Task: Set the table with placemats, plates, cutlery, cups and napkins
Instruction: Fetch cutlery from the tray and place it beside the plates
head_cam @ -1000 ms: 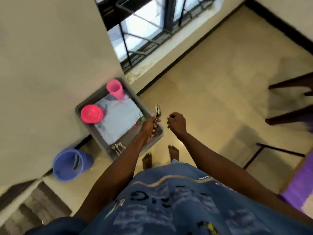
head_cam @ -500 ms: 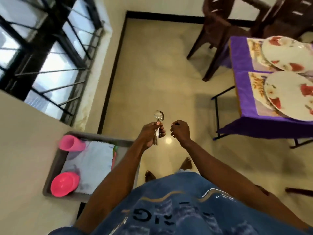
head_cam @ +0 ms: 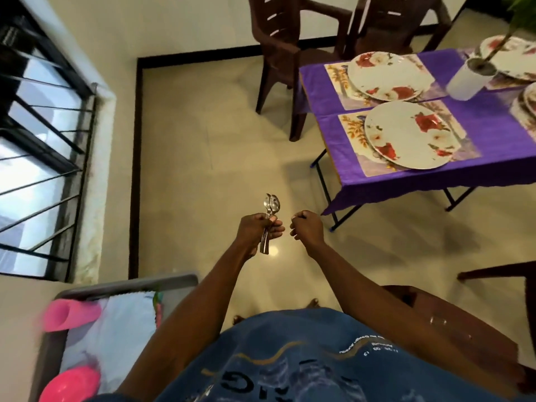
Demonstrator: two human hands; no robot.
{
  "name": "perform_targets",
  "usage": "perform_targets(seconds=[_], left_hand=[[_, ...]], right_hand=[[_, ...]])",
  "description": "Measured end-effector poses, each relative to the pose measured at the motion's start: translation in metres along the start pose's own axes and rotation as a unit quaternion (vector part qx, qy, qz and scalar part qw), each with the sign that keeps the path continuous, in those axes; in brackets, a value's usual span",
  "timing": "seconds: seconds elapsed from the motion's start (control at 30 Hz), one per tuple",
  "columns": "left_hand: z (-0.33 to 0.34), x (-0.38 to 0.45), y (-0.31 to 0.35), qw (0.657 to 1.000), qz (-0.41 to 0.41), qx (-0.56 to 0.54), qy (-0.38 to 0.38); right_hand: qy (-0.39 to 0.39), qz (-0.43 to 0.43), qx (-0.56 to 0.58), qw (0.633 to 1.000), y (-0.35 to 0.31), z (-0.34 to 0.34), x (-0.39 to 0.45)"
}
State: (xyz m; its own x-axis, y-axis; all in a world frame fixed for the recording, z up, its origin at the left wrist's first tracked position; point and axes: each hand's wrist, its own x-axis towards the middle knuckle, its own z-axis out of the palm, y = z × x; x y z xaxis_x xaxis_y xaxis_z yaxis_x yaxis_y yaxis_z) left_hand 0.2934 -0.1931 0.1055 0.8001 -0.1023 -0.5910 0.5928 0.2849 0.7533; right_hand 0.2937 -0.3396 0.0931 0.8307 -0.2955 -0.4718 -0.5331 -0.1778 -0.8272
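Head view: our left hand (head_cam: 259, 230) gripped a bunch of spoons (head_cam: 269, 216) upright above the floor, well apart from the table (head_cam: 493, 181). Our right hand (head_cam: 307, 227) was curled beside it, holding nothing we could see.

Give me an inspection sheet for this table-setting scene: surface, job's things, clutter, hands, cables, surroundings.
Surface: table under a purple cloth, ahead and to the right.
Job's things: floral placemats with plates on them, two places fully in view and more plates cut off at the right edge; spoons held upright; grey tray on the floor at lower left with pink cups and a pale cloth.
Clutter: white pot with a plant on the table.
Hands: left hand grips the spoons; right hand has its fingers curled, nothing seen in it.
Cables: nothing seen.
Surroundings: brown chairs behind the table, barred window at left, tiled floor.
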Motion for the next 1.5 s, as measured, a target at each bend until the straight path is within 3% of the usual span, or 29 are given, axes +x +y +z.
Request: perform_targets(seconds=[0.3,0.57,0.77,1.07,1.37,1.5], left_hand=[[0.118,0.039,-0.003,0.999,-0.028,0.031,-0.026],[0.205,0.081,0.008,0.992,-0.042,0.098,-0.063],[0.260,0.138,0.028,0.988,-0.061,0.119,-0.083],[0.354,0.225,0.077,0.973,-0.106,0.129,-0.159],[0.396,0.282,0.085,0.977,-0.104,0.149,-0.113],[0.422,0.289,0.084,0.976,-0.100,0.140,-0.133]], right_hand=[[-0.042,0.022,0.095,0.994,-0.010,-0.102,0.063],[-0.093,0.070,0.236,0.965,-0.012,-0.174,0.121],[-0.036,0.081,0.303,0.949,-0.021,-0.221,0.167],[0.051,0.083,0.294,0.951,-0.078,-0.274,0.255],[0.088,0.108,0.274,0.951,-0.099,-0.303,0.304],[0.084,0.092,0.236,0.964,-0.097,-0.324,0.327]])
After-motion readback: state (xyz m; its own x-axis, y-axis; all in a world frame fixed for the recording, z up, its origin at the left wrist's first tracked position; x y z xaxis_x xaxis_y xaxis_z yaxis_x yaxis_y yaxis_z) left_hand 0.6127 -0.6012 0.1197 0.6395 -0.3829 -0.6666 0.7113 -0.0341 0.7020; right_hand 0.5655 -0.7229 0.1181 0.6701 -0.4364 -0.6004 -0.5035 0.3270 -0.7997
